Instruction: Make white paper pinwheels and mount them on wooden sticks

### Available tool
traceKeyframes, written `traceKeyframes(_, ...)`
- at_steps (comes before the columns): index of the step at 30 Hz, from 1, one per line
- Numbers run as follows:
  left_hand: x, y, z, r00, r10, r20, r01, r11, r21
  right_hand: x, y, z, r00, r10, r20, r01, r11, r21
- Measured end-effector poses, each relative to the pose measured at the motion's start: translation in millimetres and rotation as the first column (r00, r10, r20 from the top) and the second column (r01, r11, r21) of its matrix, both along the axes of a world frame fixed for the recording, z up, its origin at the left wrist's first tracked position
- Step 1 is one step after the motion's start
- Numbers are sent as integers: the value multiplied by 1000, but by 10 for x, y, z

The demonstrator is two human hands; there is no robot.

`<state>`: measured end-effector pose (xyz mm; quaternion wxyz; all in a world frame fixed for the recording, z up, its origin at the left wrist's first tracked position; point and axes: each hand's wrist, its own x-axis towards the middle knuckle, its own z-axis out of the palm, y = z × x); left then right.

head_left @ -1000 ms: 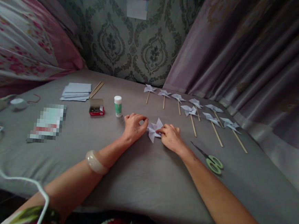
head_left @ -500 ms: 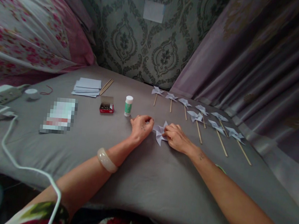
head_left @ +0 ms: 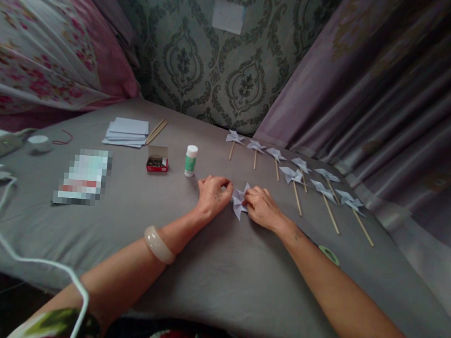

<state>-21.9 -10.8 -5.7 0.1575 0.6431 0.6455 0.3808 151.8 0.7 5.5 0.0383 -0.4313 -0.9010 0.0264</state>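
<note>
A white paper pinwheel [head_left: 239, 205] without a visible stick is held between my two hands, just above or on the grey sheet. My left hand [head_left: 214, 195] has its fingers pinched together at the left tip of the pinwheel; the fingertips are partly hidden. On the other side, my right hand [head_left: 262, 207] grips the right blades with bent fingers. A glue stick [head_left: 190, 161] with a white cap stands upright beyond my left hand. Left of it, a small red open box [head_left: 157, 164] holds small metal pieces, too small to name.
Several pinwheels on wooden sticks [head_left: 294, 176] lie at the right. A stack of white paper [head_left: 127, 130] and loose wooden sticks [head_left: 157, 132] lie at the back left. A green tape roll [head_left: 328, 255] is beside my right forearm. A white cable [head_left: 27, 259] crosses my left arm.
The whole view has shifted slightly, so things sit a little further left. More of the tape roll shows beside my right forearm. Both hands stay at the pinwheel with little change.
</note>
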Motion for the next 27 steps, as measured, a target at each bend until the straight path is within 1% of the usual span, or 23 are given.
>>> traceKeyframes(3, 2, 5, 0, 998, -46, -35, 47, 999, 14, 30, 76, 11, 1000, -14, -25, 13, 999, -42)
traceKeyframes(5, 4, 9, -6, 995, -88, -44, 89, 996, 19, 55, 130, 13, 998, -41, -56, 35, 994, -100)
traceKeyframes(8, 5, 11, -14, 990, -136, -47, 136, 991, 5, 84, 186, 30, 995, -60, -77, 48, 988, -150)
traceKeyframes(14, -3, -2, -8, 987, -148, -63, 144, 988, -60, 66, 137, 136, 998, -51, -23, 48, 994, -100)
traceKeyframes(17, -4, -7, -8, 986, -147, -73, 142, 987, -75, 76, 113, 152, 998, -60, -31, 57, 995, -85)
traceKeyframes(23, 7, -17, -18, 982, -177, -70, 169, 980, -103, 190, 155, 105, 983, -106, -153, 94, 992, -86)
traceKeyframes(27, 16, -43, 15, 980, -155, -125, 134, 977, -166, 294, 174, 87, 949, -179, -258, 171, 984, -54)
